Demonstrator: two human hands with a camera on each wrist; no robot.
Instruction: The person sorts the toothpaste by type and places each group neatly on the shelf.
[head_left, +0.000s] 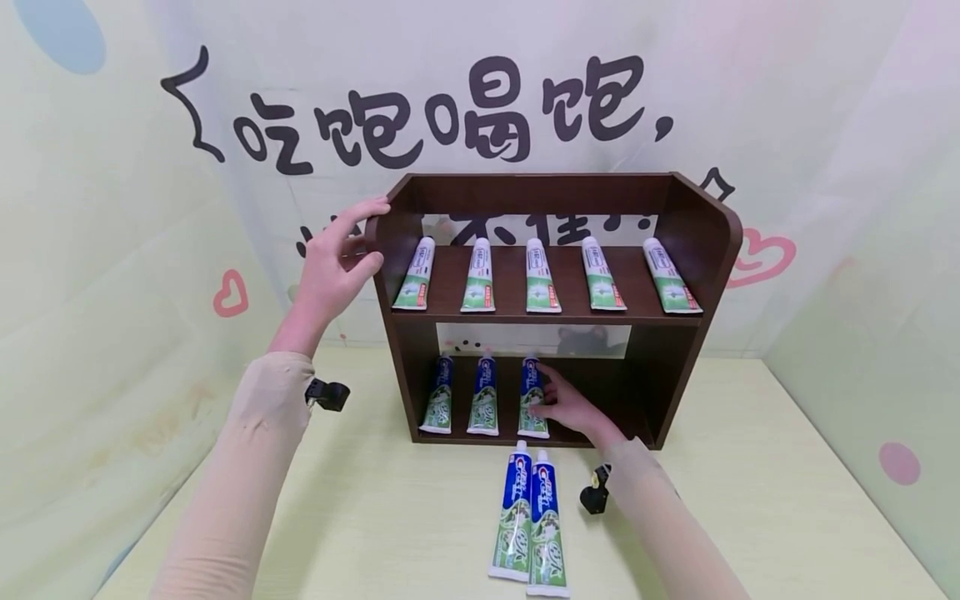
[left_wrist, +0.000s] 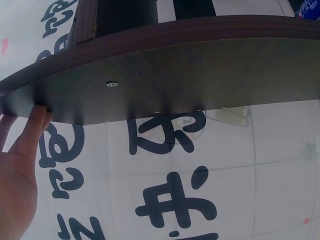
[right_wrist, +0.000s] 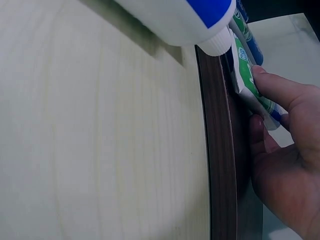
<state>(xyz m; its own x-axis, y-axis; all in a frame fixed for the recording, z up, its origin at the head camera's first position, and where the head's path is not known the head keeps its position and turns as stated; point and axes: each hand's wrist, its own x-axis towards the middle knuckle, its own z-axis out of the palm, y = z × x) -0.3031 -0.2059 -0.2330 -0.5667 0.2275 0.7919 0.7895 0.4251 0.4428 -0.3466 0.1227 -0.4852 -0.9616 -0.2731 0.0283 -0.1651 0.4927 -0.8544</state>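
My right hand reaches into the lower shelf and holds a blue-and-green toothpaste tube between thumb and fingers. That tube leans on the shelf with its cap end to the back; in the right wrist view the thumb lies over the tube, the fingers at its side. Two similar tubes, one on the far left and one beside it, lean in the same row. My left hand rests its extended fingers against the left side of the dark brown rack; the left wrist view shows fingertips on the outer panel.
Two more blue-and-green tubes, a left one and a right one, lie overlapping on the pale table before the rack. Several white-and-green tubes stand spaced along the upper shelf. A printed cloth hangs behind.
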